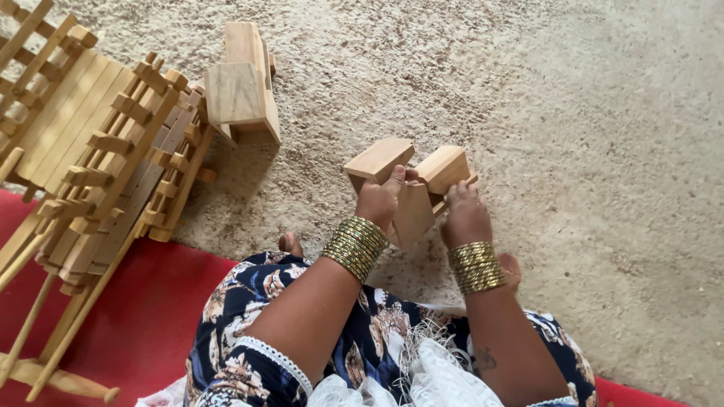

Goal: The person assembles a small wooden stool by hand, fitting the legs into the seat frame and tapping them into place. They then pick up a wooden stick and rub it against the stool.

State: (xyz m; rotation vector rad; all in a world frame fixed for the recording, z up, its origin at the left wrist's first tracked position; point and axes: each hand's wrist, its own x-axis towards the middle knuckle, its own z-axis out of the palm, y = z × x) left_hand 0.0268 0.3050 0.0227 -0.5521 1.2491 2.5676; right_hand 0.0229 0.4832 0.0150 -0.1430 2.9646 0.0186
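Small wooden block assembly (411, 185), clamped by left hand (379, 202) and right hand (464, 216) over sandy ground (603, 151); liable to separate if grip loosens.

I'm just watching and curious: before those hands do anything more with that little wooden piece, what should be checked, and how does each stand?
1. Left hand grips the small wooden assembly: ok.
2. Right hand grips it too: ok.
3. Assembly rests on the sandy ground: cannot tell.
4. Joints between its blocks tight: cannot tell.
5. Other wooden block piece lies apart from the hands: ok.
6. Slatted wooden racks apart from hands: ok.
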